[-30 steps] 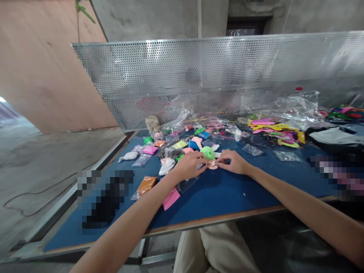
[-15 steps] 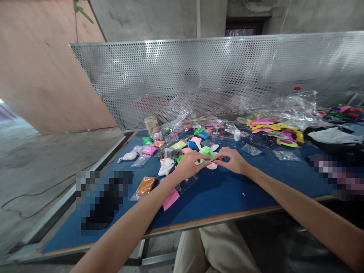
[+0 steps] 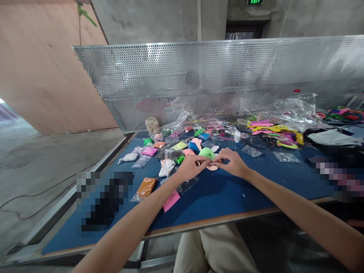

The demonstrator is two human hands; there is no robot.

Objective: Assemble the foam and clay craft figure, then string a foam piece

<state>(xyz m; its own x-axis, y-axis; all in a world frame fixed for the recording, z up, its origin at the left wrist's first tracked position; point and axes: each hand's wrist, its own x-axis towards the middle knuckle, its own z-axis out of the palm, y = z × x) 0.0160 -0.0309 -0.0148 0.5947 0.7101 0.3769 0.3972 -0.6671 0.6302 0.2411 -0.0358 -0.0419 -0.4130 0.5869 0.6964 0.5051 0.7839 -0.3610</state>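
My left hand and my right hand meet fingertip to fingertip above the blue table. Both are closed in a pinch. Whatever lies between the fingertips is too small and too covered to name. Just behind the fingers sits a rounded light-green piece that looks like modelling clay. A flat peach-coloured piece shows below the fingertips. Left of my left hand lie a white packet and an orange-brown clay packet. A pink sheet or packet lies beside my left forearm.
A perforated metal panel stands along the back of the blue table. Clear plastic bags and several coloured packets crowd its foot. Yellow and pink flat shapes are piled at the right, near small clear bags. Blurred-out items lie at both sides.
My fingertips have drawn slightly closer together, and the small dark thing seen between them earlier is now mostly covered. The view has tilted up a little.
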